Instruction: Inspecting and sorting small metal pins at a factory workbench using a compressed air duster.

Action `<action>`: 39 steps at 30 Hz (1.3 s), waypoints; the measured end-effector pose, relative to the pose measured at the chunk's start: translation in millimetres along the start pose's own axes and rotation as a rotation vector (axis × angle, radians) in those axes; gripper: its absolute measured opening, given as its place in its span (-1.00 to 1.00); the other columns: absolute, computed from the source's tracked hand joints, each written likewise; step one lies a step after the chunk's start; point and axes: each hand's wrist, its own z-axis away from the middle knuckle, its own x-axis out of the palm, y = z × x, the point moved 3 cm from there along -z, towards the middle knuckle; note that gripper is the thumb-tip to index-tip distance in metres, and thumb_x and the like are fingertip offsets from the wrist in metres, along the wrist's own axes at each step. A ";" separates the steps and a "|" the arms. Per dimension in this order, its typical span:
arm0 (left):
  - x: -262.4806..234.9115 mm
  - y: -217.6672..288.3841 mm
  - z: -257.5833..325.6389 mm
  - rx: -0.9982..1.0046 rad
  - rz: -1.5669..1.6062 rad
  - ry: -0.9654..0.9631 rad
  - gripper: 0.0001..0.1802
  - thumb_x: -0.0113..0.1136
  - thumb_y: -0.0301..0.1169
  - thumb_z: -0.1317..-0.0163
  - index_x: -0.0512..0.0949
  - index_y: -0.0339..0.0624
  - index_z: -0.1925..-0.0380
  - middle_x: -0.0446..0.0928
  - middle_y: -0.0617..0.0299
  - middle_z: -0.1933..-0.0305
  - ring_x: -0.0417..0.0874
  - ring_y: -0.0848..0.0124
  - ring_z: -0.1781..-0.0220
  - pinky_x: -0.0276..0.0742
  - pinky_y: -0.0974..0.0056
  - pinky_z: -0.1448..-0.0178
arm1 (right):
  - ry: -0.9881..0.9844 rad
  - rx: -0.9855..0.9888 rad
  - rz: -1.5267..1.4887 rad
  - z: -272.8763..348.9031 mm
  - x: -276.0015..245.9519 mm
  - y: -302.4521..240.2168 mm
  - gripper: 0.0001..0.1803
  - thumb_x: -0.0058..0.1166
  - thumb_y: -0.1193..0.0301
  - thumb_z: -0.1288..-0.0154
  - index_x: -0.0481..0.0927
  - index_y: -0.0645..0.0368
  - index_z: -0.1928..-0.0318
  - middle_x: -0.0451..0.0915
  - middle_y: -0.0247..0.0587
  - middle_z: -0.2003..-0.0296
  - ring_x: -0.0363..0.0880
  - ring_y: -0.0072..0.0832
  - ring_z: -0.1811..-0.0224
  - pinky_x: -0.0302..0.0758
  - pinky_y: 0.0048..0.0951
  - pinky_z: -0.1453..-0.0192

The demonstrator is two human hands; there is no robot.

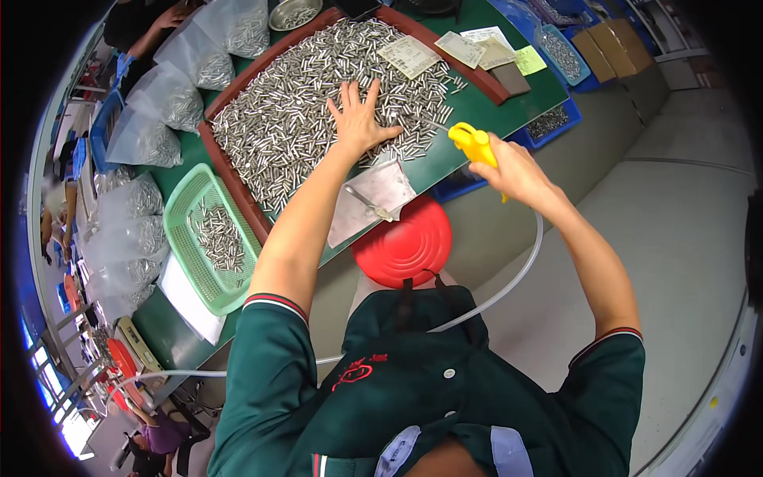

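Note:
A wide heap of small silvery metal pins [278, 127] covers the green table inside a brown raised frame [226, 179]. My left hand [358, 123] lies on the pins with its fingers spread. To its right my right hand [513, 168] grips a yellow air blow gun [474, 145]. The gun's thin nozzle points left at the pins near my left hand, and the two stay apart. From the gun a clear hose [524, 270] runs down across my lap to the left. By the table's near edge a small metal tool [369, 203] rests on a greyish sheet [342, 219].
A green basket [179, 230] with some pins stands left of the frame. Bulging clear bags [171, 103] line the far left. Paper slips [409, 56] lie on the heap and frame at right. Blue bins [556, 127] and a carton [612, 49] stand beyond. A red stool [405, 246] is below the edge.

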 end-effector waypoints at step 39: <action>29.8 111.7 -149.8 0.520 0.054 0.069 -0.66 0.04 -0.50 -0.07 0.52 -0.18 0.09 0.44 -0.09 -0.06 0.47 0.01 -0.07 0.41 0.10 -0.15 | 0.033 0.106 -0.470 30.5 9.8 62.0 -0.55 0.15 0.30 -0.11 0.41 0.34 0.06 0.57 0.20 0.30 0.56 0.03 0.19 0.47 -0.13 0.08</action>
